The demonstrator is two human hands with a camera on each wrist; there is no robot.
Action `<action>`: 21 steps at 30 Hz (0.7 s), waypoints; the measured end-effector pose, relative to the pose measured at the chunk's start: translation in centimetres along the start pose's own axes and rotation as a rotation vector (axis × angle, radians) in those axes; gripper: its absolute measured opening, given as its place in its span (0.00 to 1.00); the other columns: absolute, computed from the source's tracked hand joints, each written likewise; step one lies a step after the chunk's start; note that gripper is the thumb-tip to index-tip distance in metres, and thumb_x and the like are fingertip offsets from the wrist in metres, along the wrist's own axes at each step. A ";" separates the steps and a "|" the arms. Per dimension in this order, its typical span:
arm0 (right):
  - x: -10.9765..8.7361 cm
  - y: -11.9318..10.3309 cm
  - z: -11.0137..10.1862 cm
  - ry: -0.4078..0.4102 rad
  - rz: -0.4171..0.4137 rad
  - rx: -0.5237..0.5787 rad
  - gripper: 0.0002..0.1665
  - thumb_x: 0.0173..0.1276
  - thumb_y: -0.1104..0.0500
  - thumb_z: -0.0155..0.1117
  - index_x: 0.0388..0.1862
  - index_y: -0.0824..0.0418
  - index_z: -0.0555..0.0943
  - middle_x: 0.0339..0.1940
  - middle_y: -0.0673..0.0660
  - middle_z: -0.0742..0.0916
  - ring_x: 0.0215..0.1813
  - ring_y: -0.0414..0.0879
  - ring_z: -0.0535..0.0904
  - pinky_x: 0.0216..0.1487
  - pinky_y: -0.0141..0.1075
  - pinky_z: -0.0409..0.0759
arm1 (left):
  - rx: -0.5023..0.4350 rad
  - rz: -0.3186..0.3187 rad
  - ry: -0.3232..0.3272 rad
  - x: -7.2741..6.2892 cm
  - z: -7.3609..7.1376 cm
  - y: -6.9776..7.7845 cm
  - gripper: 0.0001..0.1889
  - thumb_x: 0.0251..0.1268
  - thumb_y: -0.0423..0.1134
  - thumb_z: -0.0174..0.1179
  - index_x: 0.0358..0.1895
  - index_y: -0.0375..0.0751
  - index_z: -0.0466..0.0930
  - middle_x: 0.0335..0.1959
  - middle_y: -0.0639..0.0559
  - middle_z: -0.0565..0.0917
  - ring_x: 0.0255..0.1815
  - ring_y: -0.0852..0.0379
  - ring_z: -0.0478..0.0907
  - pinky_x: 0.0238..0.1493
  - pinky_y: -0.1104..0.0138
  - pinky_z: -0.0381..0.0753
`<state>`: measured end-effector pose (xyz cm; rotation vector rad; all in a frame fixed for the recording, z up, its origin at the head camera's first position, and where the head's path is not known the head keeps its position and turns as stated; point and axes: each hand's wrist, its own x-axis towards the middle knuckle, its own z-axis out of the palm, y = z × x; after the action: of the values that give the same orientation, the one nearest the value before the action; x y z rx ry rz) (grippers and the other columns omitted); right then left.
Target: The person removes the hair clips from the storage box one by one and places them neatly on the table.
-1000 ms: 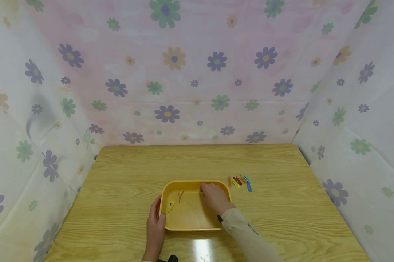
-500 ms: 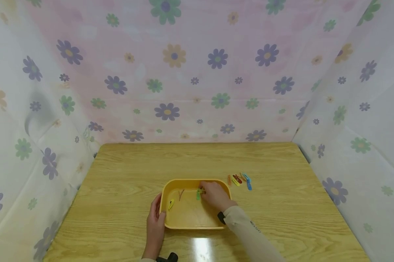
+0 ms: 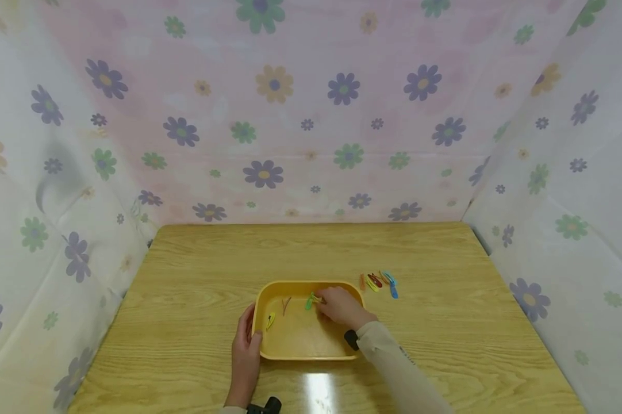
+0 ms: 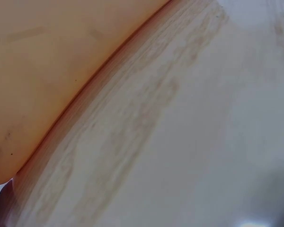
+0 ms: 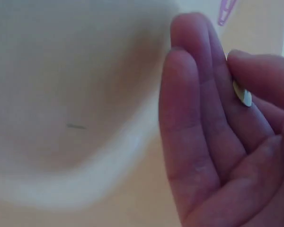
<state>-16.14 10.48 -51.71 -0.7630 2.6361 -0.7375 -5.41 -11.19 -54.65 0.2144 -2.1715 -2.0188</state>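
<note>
A shallow yellow plastic tray (image 3: 290, 358) stands near the table's front. My left hand (image 3: 246, 351) grips its left wall, thumb on the rim and fingers outside. Inside the tray's back right part, my right hand (image 3: 342, 306) pinches a yellow hair clip (image 3: 317, 299) between thumb and fingers. In the right wrist view, one end of this clip (image 5: 245, 94) shows under the thumb. A green hair clip (image 3: 308, 302) overlaps the yellow one at the fingertips; I cannot tell if it is held too. Farther left inside lie a pinkish clip (image 3: 285, 306) and another yellow clip (image 3: 271, 321).
Behind the tray's right corner, several hair clips lie loosely grouped on the wooden table (image 3: 197, 259): an orange clip (image 3: 362, 282), a dark red clip (image 3: 375, 280), a blue clip (image 3: 393, 291) and others. Flowered cloth (image 3: 311, 115) walls in the table's back and sides.
The green clip and the pinched yellow clip have come into view at my right fingertips, the green one shifting slightly left and away. My left hand keeps its grip on the tray.
</note>
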 end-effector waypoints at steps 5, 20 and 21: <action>-0.2 0.2 -0.7 -0.073 0.016 0.090 0.14 0.66 0.60 0.50 0.25 0.58 0.81 0.15 0.48 0.81 0.17 0.38 0.73 0.20 0.30 0.72 | 0.000 0.011 0.004 0.1 0.1 0.0 0.29 0.60 0.23 0.41 0.66 0.45 0.58 0.63 0.56 0.63 0.63 0.62 0.58 0.57 0.71 0.63; -0.3 -0.5 -0.1 -0.123 0.136 0.158 0.10 0.58 0.55 0.61 0.22 0.58 0.81 0.15 0.51 0.81 0.18 0.42 0.76 0.20 0.31 0.72 | -0.005 -0.005 0.017 0.7 0.0 -2.1 0.30 0.61 0.24 0.41 0.64 0.56 0.60 0.63 0.60 0.63 0.63 0.66 0.57 0.56 0.78 0.60; -0.2 -0.6 0.0 -0.129 0.145 0.155 0.11 0.58 0.54 0.61 0.20 0.59 0.81 0.15 0.51 0.81 0.18 0.43 0.76 0.19 0.31 0.72 | -0.001 -0.005 0.018 0.7 0.1 -2.2 0.30 0.61 0.25 0.41 0.64 0.57 0.60 0.63 0.61 0.63 0.63 0.66 0.57 0.56 0.79 0.60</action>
<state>-15.71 10.12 -51.37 -0.5519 2.4552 -0.8117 -6.10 -11.43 -56.82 0.2380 -2.1614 -2.0126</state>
